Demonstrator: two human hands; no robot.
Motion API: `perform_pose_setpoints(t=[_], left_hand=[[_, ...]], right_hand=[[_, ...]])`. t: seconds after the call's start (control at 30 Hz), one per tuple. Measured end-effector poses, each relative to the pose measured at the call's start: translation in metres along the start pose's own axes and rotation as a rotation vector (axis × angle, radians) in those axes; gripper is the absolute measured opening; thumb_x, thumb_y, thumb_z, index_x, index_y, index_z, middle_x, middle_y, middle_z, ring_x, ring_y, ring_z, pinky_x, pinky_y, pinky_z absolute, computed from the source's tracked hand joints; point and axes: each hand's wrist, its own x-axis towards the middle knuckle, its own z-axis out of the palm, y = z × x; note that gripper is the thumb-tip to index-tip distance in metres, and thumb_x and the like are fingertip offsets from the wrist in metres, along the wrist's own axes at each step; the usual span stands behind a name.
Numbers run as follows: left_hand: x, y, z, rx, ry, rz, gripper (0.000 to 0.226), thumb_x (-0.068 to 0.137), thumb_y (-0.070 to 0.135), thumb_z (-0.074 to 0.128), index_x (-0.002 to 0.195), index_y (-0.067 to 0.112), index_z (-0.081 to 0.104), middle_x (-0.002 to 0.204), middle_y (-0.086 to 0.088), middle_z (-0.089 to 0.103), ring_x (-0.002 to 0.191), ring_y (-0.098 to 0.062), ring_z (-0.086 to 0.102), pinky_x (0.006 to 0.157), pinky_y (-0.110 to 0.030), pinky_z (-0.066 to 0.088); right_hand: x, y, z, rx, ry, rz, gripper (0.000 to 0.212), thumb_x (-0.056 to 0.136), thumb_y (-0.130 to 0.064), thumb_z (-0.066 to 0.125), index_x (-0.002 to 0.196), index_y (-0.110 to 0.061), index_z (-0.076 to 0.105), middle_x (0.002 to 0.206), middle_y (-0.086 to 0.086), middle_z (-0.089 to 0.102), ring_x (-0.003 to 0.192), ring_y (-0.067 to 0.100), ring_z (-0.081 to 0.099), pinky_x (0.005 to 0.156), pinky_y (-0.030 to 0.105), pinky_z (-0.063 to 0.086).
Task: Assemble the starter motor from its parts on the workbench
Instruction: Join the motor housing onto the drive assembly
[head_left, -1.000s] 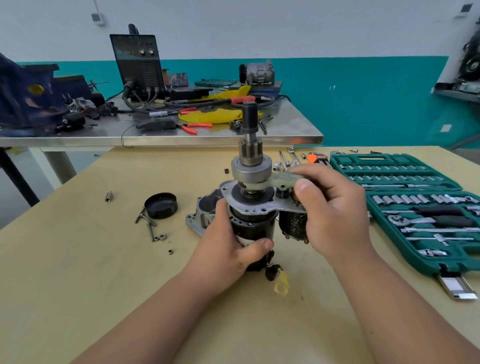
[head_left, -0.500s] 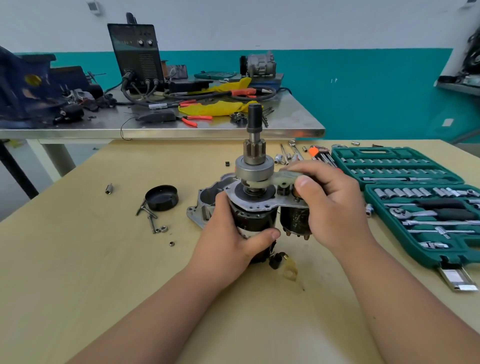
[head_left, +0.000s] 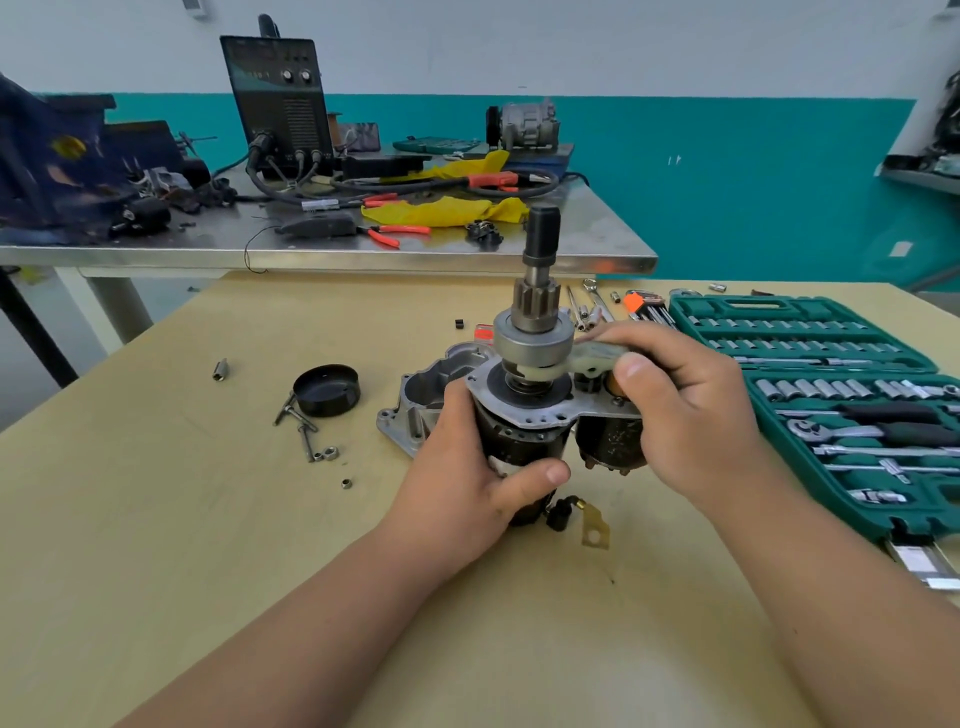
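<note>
- Head view: the left hand (head_left: 462, 483) had its fingers wrapped tight round the black motor body (head_left: 511, 441), which stood upright on the bench (head_left: 156, 545).
- The right hand (head_left: 685, 410) pinched the pale fork lever (head_left: 587, 358) between thumb and fingers, just right of the motor body's steel pinion shaft (head_left: 537, 291).
- Behind the motor body lay a cast aluminium housing (head_left: 426, 389); left of it, a round black cap (head_left: 326, 389) and loose bolts (head_left: 304, 431).
- Right of it sat an open green socket set (head_left: 831, 374) on the tan bench.

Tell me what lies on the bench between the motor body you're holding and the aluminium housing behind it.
Nothing visible does. The aluminium housing lies directly behind the motor body, partly hidden by the left hand; loose bolts and black cap sit off left.
</note>
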Motion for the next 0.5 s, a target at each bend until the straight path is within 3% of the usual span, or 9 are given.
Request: perform_pose_setpoints(t=[0.17,0.37,0.47,0.5], left_hand=[[0.0,-0.002,0.002,-0.076,-0.007,0.012,0.07,0.067,0.062,0.07,0.122,0.048,0.029,0.121,0.043,0.042,0.121,0.013,0.044,0.091,-0.002,0.035],[-0.003,-0.002,0.007,-0.096,0.024,0.021,0.07,0.07,0.063,0.068,0.122,0.04,0.026,0.116,0.056,0.035,0.116,0.024,0.04,0.087,0.002,0.033],[-0.002,-0.001,0.004,-0.203,-0.062,0.053,0.085,0.078,0.078,0.049,0.136,0.02,0.026,0.137,0.024,0.043,0.129,0.006,0.041,0.102,-0.013,0.035],[-0.001,-0.001,0.002,-0.24,-0.087,0.029,0.079,0.084,0.075,0.041,0.138,0.018,0.031,0.138,0.013,0.046,0.133,-0.003,0.042,0.106,-0.02,0.036]], right_hand=[[-0.002,0.002,-0.003,0.002,-0.004,-0.015,0.027,0.084,-0.025,0.045,0.099,-0.034,0.067,0.097,-0.015,0.068,0.092,0.01,0.063,0.073,0.018,0.049],[-0.012,-0.005,0.005,-0.092,0.111,-0.052,0.023,0.085,-0.023,0.045,0.098,-0.03,0.064,0.094,-0.023,0.066,0.09,-0.002,0.06,0.075,0.009,0.043],[-0.017,-0.006,0.009,-0.132,0.145,-0.053,0.028,0.086,-0.025,0.045,0.101,-0.017,0.068,0.096,-0.015,0.067,0.092,0.001,0.061,0.078,0.012,0.044],[-0.018,-0.006,0.01,-0.136,0.148,-0.048,0.031,0.086,-0.026,0.045,0.102,-0.014,0.068,0.096,-0.012,0.067,0.092,0.001,0.06,0.078,0.012,0.043]])
